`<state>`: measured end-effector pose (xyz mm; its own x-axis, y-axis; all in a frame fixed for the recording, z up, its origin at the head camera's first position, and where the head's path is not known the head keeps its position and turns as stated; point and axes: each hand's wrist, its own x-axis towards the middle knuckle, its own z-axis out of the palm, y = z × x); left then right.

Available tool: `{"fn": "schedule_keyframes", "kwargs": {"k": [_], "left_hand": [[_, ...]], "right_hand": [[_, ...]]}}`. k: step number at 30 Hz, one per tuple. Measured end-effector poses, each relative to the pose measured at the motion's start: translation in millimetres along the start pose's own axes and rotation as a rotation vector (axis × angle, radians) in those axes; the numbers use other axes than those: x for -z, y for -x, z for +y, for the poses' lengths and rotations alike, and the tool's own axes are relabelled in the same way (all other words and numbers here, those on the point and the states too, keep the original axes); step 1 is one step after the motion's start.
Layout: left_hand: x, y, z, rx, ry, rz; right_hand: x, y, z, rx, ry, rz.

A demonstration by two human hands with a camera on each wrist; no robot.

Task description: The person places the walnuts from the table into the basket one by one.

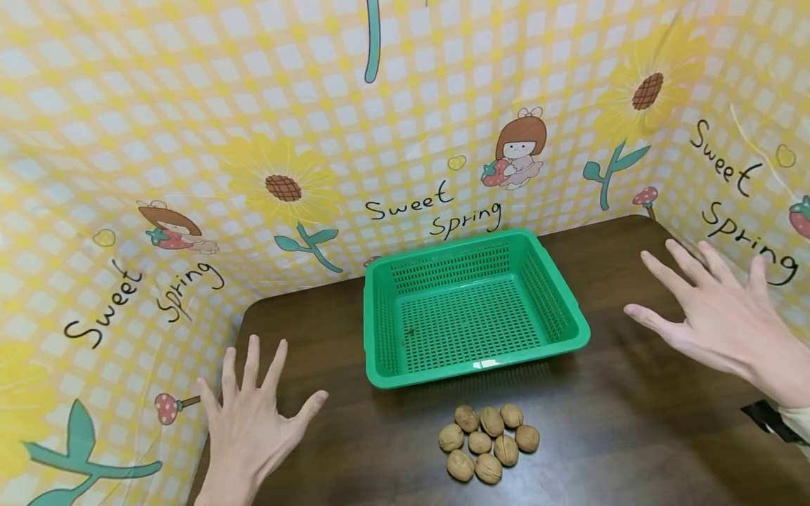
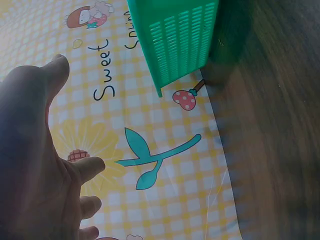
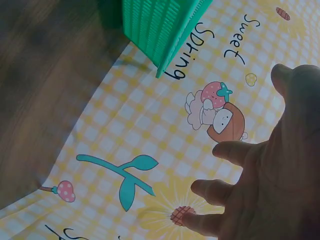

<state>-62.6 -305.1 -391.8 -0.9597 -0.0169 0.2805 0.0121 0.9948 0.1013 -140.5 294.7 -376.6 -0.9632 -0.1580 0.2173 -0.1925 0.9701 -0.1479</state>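
A cluster of several walnuts [image 1: 479, 443] lies on the brown table in front of a green plastic basket [image 1: 468, 320] with perforated sides and floor. My left hand [image 1: 249, 422] is held to the left of both, fingers spread and holding nothing. On the other side, my right hand [image 1: 721, 316] hovers to the right of the basket, its fingers also spread apart around nothing. Both wrist views show the hands, left [image 2: 45, 155] and right [image 3: 270, 165], apart from the basket, of which only one end shows.
Yellow checked cloth [image 1: 405, 126] with flowers and lettering hangs behind the table and along both sides. The basket stands near the back edge of the dark wooden table [image 1: 354, 450]. A black strip [image 1: 768, 419] shows by the right wrist.
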Motion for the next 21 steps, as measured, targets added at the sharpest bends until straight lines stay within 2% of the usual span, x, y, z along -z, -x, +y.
{"fn": "schedule_keyframes", "kwargs": {"k": [3,9,12,16,18,21], "left_hand": [[-1.2,0.6,2.7,-0.015,0.025,0.002],[-13.4,3.2,17.6,-0.066,0.132,-0.023],[-23.7,3.4,26.5,-0.086,0.222,-0.025],[-37.5,2.4,39.8,-0.116,0.366,0.003],[-43.5,1.1,46.8,-0.130,0.422,0.022],[-51.3,-2.0,56.2,-0.154,0.487,0.048]], "right_hand": [[1,-0.1,-6,0.043,-0.025,0.027],[-3,2.2,-31,0.215,-0.189,0.190],[-10,7.7,-48,0.293,-0.257,0.259],[-24,13.5,-70,0.444,-0.371,0.344],[-32,15.7,-80,0.512,-0.459,0.341],[-47,20.4,-95,0.566,-0.606,0.254]]}}
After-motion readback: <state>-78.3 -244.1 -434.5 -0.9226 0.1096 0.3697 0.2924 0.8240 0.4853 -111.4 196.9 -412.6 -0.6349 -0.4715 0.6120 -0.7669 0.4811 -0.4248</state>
